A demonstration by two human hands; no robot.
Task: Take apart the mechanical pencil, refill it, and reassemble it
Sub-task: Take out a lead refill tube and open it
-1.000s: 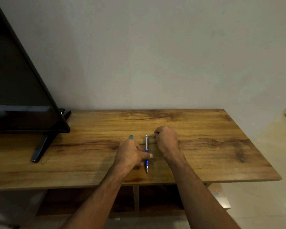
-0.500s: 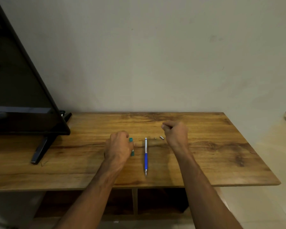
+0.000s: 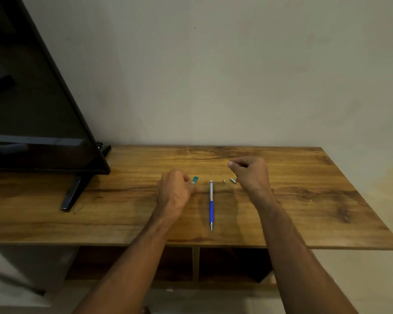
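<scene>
Left hand (image 3: 174, 192) is curled in a loose fist, resting on the table beside a small teal lead case (image 3: 194, 180); fingertips look to be touching or pinching its near end, grip not clear. A second ago this hand was on the pencil's blue grip; now it has left the pencil and gone to the case. Right hand (image 3: 250, 172) is raised just above the table, thumb and forefinger pinched together; whether anything is between them I cannot tell, too small. It was bunched at the pencil's top end a second ago and has pulled away to the right.

The blue-and-silver mechanical pencil (image 3: 211, 205) lies free on the wooden table (image 3: 304, 211) between the two hands, tip toward the person, touched by neither. New since a second ago: two tiny parts lying near its far end, a small pale piece (image 3: 224, 181), probably the eraser, and a short metal cap (image 3: 232, 180) just beside the right hand.

Read: top end looks taken apart, so disassembly seems done or nearly done. The step now is likely getting lead from the case. Refill and reassembly not yet done. The loose bits are small and could roll.

Black TV (image 3: 32, 109) on its stand at far left, well apart.
</scene>
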